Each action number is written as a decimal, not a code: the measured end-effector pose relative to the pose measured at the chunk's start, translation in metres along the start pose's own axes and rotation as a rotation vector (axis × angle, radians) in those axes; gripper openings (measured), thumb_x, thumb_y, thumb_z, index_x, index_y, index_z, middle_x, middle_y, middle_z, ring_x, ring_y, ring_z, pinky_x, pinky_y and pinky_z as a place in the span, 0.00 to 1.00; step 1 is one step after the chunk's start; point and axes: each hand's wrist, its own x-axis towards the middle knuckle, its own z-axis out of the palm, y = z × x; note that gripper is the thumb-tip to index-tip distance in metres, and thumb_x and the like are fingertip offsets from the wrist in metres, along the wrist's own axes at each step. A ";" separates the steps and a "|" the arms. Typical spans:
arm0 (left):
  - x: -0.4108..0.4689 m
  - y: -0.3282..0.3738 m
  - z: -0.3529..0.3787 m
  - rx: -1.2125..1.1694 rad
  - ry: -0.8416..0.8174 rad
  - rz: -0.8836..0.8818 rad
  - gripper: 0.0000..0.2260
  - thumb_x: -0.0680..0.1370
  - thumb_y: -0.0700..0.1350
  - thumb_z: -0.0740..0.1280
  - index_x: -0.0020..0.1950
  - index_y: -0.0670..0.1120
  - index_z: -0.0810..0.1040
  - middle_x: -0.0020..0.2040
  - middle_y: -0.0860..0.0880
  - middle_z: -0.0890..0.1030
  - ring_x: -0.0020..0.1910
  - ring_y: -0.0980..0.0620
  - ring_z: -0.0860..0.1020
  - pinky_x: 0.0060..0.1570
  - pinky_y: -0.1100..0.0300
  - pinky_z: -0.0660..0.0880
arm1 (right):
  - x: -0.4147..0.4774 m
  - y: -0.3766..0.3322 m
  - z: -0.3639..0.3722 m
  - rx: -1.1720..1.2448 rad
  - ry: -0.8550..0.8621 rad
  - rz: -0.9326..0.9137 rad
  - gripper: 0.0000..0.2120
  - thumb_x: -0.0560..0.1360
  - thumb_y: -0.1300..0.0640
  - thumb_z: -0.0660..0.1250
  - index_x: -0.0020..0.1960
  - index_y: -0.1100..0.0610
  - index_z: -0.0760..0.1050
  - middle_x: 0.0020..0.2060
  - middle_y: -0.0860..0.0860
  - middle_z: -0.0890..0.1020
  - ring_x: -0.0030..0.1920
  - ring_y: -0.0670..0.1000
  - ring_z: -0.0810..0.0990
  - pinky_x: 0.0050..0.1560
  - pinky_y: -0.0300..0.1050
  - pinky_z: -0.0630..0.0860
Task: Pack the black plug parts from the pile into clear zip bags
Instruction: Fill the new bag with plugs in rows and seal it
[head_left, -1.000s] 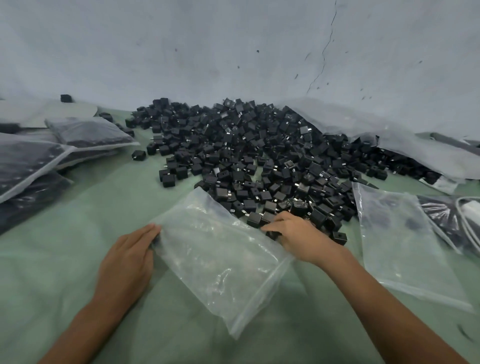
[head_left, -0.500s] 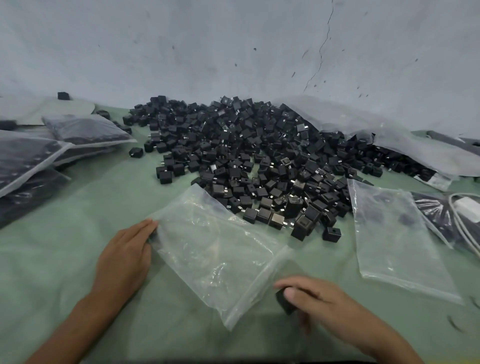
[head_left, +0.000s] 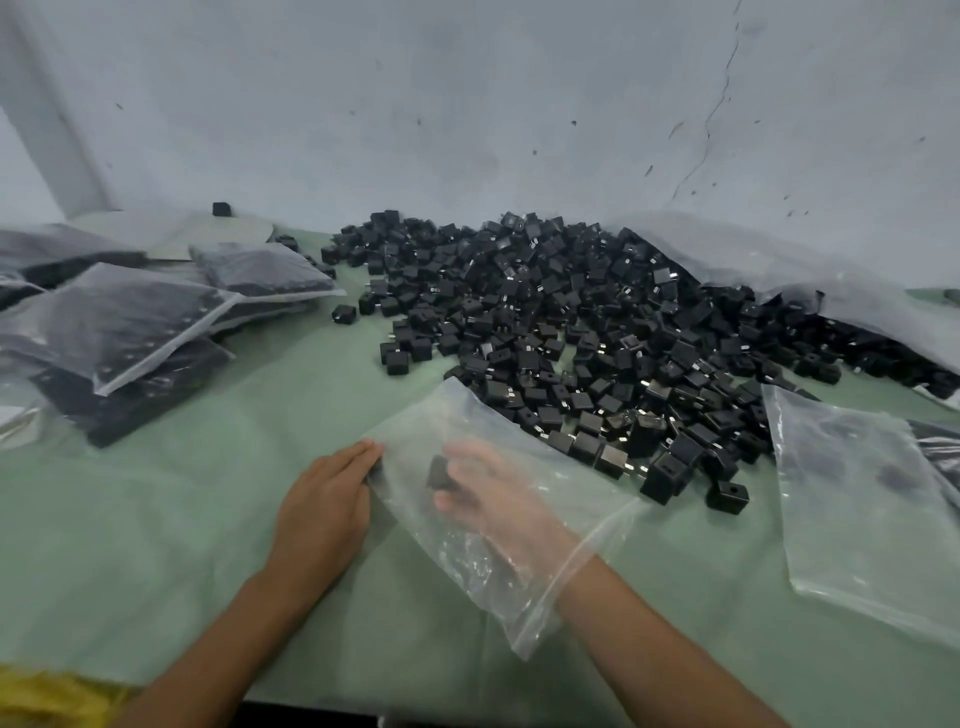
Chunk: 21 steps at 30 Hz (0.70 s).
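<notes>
- We see a green cloth-covered table (head_left: 156, 545) carrying everything.
- A big pile of small black cube-shaped plug parts (head_left: 571, 322) spreads from the table's far edge toward its middle. The pile's right side is partly under a crumpled clear plastic sheet (head_left: 779, 260).
- A stack of filled clear zip bags (head_left: 119, 322) sits at the left edge.
- An empty flat clear zip bag (head_left: 857, 493) lies near the right edge, just beside the pile.
- An open clear zip bag (head_left: 467, 566) lies mid-table near the front edge, its far corner touching the pile.
- The left hand (head_left: 324, 509) lies flat on the cloth, fingers straight and together, fingertips pressing the open bag's left corner.
- The right hand (head_left: 493, 499) is inside the open bag, blurred through the plastic, fingers and thumb pinching one black plug part (head_left: 440, 472).
</notes>
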 end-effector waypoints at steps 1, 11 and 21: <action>0.000 0.000 0.000 0.005 0.003 0.009 0.26 0.75 0.44 0.52 0.64 0.41 0.83 0.63 0.43 0.83 0.56 0.41 0.82 0.60 0.49 0.77 | 0.009 0.000 0.004 0.017 -0.010 -0.003 0.12 0.79 0.67 0.65 0.59 0.57 0.79 0.51 0.55 0.82 0.49 0.51 0.84 0.55 0.48 0.81; 0.002 -0.001 -0.001 0.008 0.026 0.011 0.24 0.74 0.40 0.54 0.64 0.40 0.83 0.62 0.43 0.83 0.55 0.42 0.83 0.59 0.49 0.78 | 0.066 0.014 0.044 -0.326 0.147 -0.143 0.09 0.77 0.57 0.68 0.57 0.49 0.77 0.51 0.51 0.82 0.47 0.49 0.84 0.51 0.52 0.82; 0.001 -0.002 -0.004 0.014 0.068 0.090 0.26 0.72 0.41 0.54 0.64 0.39 0.82 0.58 0.43 0.85 0.50 0.43 0.84 0.56 0.59 0.69 | 0.060 0.019 0.038 -0.731 0.059 -0.335 0.08 0.78 0.49 0.62 0.42 0.45 0.78 0.39 0.45 0.83 0.45 0.44 0.82 0.47 0.44 0.78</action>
